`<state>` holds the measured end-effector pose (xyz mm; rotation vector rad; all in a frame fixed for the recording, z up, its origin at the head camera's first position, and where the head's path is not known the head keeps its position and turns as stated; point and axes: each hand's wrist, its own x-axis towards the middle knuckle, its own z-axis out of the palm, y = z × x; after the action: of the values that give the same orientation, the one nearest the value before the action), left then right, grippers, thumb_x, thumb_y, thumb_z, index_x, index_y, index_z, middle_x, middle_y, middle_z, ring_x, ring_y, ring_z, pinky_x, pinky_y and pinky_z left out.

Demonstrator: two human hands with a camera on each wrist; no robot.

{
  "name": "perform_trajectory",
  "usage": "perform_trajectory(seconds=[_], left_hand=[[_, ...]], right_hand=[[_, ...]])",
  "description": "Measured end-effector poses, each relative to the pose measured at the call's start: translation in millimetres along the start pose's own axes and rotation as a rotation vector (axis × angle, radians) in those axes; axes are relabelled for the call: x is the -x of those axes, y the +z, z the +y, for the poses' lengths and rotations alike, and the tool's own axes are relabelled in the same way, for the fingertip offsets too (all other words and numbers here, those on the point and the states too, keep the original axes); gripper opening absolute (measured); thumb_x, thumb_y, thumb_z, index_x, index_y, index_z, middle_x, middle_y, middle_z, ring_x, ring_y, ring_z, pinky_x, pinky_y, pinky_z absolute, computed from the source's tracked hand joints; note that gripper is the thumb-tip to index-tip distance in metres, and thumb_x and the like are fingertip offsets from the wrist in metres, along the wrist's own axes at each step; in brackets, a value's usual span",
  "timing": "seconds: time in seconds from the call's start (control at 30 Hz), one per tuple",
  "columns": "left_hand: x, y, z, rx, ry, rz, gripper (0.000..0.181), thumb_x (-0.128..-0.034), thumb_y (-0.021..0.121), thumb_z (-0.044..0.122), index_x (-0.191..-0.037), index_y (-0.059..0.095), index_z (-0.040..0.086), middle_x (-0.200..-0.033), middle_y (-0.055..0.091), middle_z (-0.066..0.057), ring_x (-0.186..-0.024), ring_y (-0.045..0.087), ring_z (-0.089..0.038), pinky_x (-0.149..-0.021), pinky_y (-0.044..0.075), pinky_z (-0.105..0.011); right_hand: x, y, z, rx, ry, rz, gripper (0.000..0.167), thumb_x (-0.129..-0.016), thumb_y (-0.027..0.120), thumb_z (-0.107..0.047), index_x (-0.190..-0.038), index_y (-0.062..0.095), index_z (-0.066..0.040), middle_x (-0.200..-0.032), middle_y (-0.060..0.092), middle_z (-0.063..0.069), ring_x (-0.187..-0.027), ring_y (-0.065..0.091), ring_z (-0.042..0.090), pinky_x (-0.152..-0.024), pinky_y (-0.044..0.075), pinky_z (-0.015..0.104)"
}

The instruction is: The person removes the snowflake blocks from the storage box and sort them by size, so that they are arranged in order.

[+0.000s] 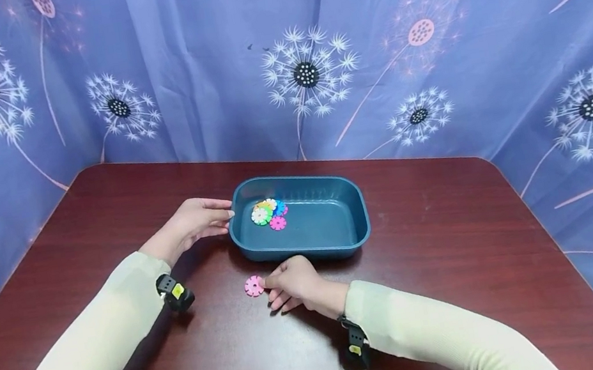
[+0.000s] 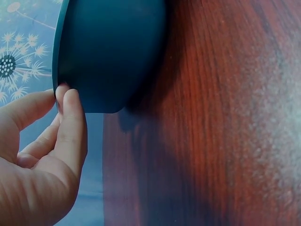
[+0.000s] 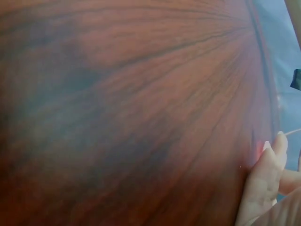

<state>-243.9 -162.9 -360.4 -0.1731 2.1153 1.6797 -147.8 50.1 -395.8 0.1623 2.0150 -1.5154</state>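
A dark teal plastic basin (image 1: 320,223) stands on the table, and several small notched discs (image 1: 263,215) in white, green, blue, orange and pink lie at its left end. My left hand (image 1: 192,224) pinches the basin's left rim between thumb and fingers; the left wrist view shows this grip on the basin wall (image 2: 113,52) close up. In front of the basin, my right hand (image 1: 300,281) holds a pink notched disc (image 1: 254,286) by its right edge. In the right wrist view only part of that hand (image 3: 265,183) shows at the lower right, and the disc is mostly hidden.
The dark red wooden table (image 1: 441,291) extends around the basin on all sides. A blue dandelion-print cloth (image 1: 233,78) hangs behind the table and along its sides. Each wrist carries a black strap with a small camera (image 1: 176,293).
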Motion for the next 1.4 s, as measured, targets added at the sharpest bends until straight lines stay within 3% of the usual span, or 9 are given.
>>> perform_trajectory(seconds=[0.17,0.3,0.43,0.53,0.73,0.97,1.2,1.4], left_hand=[[1.3,0.5,-2.4,0.007,0.001,0.006,0.05,-0.1006,0.063,0.01,-0.147,0.05,-0.005,-0.096,0.073,-0.001,-0.073,0.068,-0.003,-0.074,0.063,-0.018],[2.4,0.8,-2.2,0.01,0.005,0.001,0.052,-0.1003,0.064,0.01,-0.147,0.049,-0.005,-0.092,0.073,0.001,-0.073,0.068,-0.003,-0.074,0.063,-0.019],[3.9,0.7,-1.7,0.008,0.005,0.004,0.053,-0.1,0.065,0.011,-0.148,0.048,-0.004,-0.093,0.073,0.0,-0.073,0.068,-0.002,-0.077,0.064,-0.02],[3.8,0.7,-1.6,0.011,0.004,0.007,0.053,-0.1002,0.064,0.011,-0.148,0.049,-0.004,-0.09,0.072,0.002,-0.071,0.067,-0.002,-0.076,0.063,-0.02],[1.7,1.0,-3.5,0.03,0.009,0.006,0.051,-0.1006,0.062,0.008,-0.147,0.049,-0.006,-0.084,0.071,0.005,-0.069,0.067,-0.002,-0.071,0.063,-0.018],[0.9,1.1,-4.2,0.032,0.01,0.001,0.05,-0.1012,0.061,0.008,-0.147,0.049,-0.007,-0.084,0.07,0.005,-0.068,0.067,-0.002,-0.07,0.063,-0.018],[-1.2,1.1,-6.5,0.03,0.001,0.001,0.049,-0.101,0.062,0.008,-0.146,0.05,-0.006,-0.083,0.07,0.004,-0.068,0.067,-0.003,-0.07,0.063,-0.019],[-1.4,0.0,-4.2,0.021,0.002,0.005,0.049,-0.1006,0.063,0.009,-0.146,0.051,-0.005,-0.088,0.071,0.0,-0.069,0.067,-0.003,-0.071,0.063,-0.02]], right_hand=[[0.8,2.1,0.6,0.006,0.001,0.009,0.016,-0.097,0.068,-0.011,-0.094,0.071,0.004,-0.055,0.059,-0.003,-0.046,0.06,0.003,-0.045,0.053,0.017],[1.3,1.3,5.3,-0.002,-0.058,-0.009,0.015,-0.097,0.066,-0.011,-0.096,0.07,0.004,-0.06,0.06,-0.002,-0.049,0.062,0.004,-0.049,0.056,0.018],[8.0,-2.8,9.5,0.008,-0.146,-0.044,0.016,-0.096,0.067,-0.011,-0.1,0.067,0.005,-0.073,0.068,0.004,-0.059,0.065,0.006,-0.058,0.059,0.022],[17.7,-11.9,4.8,0.089,-0.204,-0.101,0.022,-0.095,0.07,-0.012,-0.108,0.066,0.005,-0.089,0.074,0.011,-0.07,0.067,0.007,-0.067,0.06,0.023],[30.9,-42.1,-29.2,0.272,-0.297,-0.233,0.034,-0.097,0.069,-0.015,-0.124,0.065,0.005,-0.115,0.071,0.018,-0.092,0.068,0.013,-0.086,0.062,0.033],[32.1,-74.5,-86.4,0.351,-0.378,-0.27,0.032,-0.097,0.068,-0.014,-0.126,0.066,-0.003,-0.12,0.069,0.013,-0.105,0.066,0.016,-0.1,0.059,0.047],[21.3,-95.8,-128.8,0.446,-0.492,-0.299,0.035,-0.096,0.065,-0.011,-0.13,0.064,0.0,-0.128,0.069,0.018,-0.115,0.067,0.021,-0.1,0.059,0.036],[2.7,-102.4,-148.1,0.579,-0.523,-0.301,0.037,-0.097,0.067,-0.013,-0.133,0.065,-0.004,-0.134,0.067,0.018,-0.122,0.066,0.026,-0.106,0.055,0.038]])
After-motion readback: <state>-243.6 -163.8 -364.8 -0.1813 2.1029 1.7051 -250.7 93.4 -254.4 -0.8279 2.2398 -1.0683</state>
